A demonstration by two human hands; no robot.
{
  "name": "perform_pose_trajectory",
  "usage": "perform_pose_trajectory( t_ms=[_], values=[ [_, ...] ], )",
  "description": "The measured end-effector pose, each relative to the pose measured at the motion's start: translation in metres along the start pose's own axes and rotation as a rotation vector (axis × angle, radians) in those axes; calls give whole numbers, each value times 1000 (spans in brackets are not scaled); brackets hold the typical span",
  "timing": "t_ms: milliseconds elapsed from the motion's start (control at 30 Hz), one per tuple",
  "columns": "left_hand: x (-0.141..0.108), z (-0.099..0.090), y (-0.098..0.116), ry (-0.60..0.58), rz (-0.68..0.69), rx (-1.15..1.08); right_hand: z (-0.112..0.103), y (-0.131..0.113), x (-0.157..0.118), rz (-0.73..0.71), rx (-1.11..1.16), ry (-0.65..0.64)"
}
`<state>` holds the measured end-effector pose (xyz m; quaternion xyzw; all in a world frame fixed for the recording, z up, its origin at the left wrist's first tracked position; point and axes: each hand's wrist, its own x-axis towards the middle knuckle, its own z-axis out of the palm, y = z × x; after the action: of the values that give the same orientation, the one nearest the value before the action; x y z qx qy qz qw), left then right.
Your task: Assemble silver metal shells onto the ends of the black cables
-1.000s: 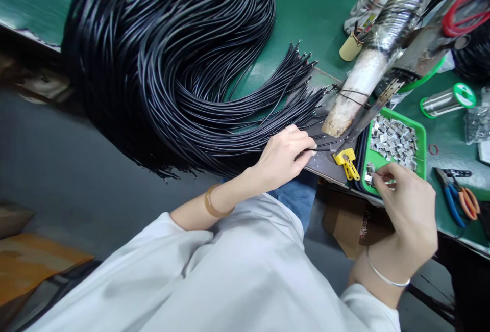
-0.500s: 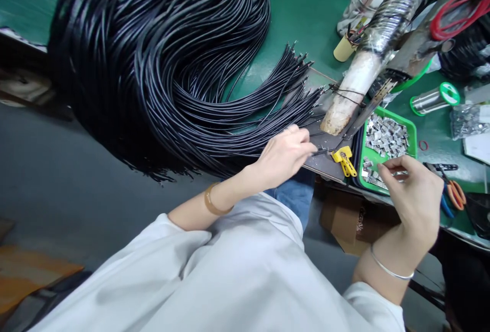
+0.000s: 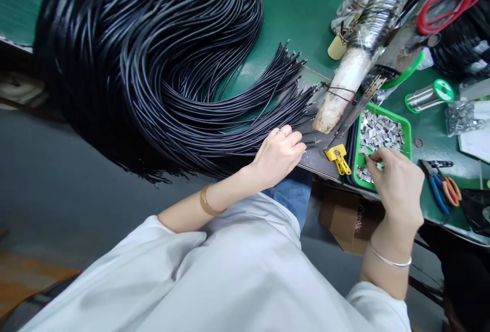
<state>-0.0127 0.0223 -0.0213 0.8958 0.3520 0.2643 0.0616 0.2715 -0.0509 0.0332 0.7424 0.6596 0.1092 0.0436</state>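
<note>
A thick bundle of black cables point(image 3: 191, 102) curves over the green table, its stripped ends fanned toward the middle. My left hand point(image 3: 279, 156) is closed beside the near cable ends; whatever lies inside its curled fingers is hidden. Over the green tray point(image 3: 409, 135), my right hand point(image 3: 396, 181) pinches thumb and forefinger together at a small metal piece. The tray holds many small silvery metal pieces point(image 3: 381, 130), the larger heap at the far end and a smaller one by my fingers. Between my hands lies a yellow wire stripper point(image 3: 338, 159).
A white-wrapped duct pipe point(image 3: 337, 97) hangs low over the table beside the tray. Right of it are a solder spool point(image 3: 429, 96), blue-handled pliers point(image 3: 436, 189) and orange-handled scissors point(image 3: 452, 192). A yellow cup point(image 3: 337, 47) stands behind. An open carton point(image 3: 342, 220) is under the table.
My right hand has moved left and down into the tray, its fingertips now among the metal pieces. The left hand stays by the cable ends. The view has shifted slightly.
</note>
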Motion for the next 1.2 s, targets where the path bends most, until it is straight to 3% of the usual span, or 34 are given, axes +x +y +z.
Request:
perform_pose_trajectory(
  t_ms=[200,300,367,433,533,633,700,767,833,900,967,1100,1200],
  values=[
    [14,10,-6,72,-46,-24,4,-2,2,-12,-192,-22],
    [11,3,0,91,-76,-150,3,-2,4,-23,-244,-54],
    [7,-9,5,40,-67,-255,2,-2,7,-36,-267,-83],
    [4,-22,10,-84,-20,-381,2,-1,10,-45,-276,-102],
    [4,-36,14,-380,128,-625,4,4,16,-18,-256,-100],
    [5,-35,19,-640,250,-946,9,14,19,16,-181,-68],
    [3,-26,26,-715,216,-1143,12,23,17,28,-72,-13],
    [-1,-15,33,-674,2,-1278,11,28,11,69,74,98],
    [-5,-6,38,-455,-340,-1341,7,26,3,164,236,265],
    [-8,-2,39,-217,-549,-1343,-2,13,-8,277,418,438],
    [-7,-2,37,-93,-615,-1372,-12,-9,-18,359,622,560],
    [-3,-7,31,-116,-642,-1525,-24,-65,-32,288,1132,645],
    [-1,-9,32,-148,-648,-1562,-18,-97,-36,149,1110,638]
  ],
)
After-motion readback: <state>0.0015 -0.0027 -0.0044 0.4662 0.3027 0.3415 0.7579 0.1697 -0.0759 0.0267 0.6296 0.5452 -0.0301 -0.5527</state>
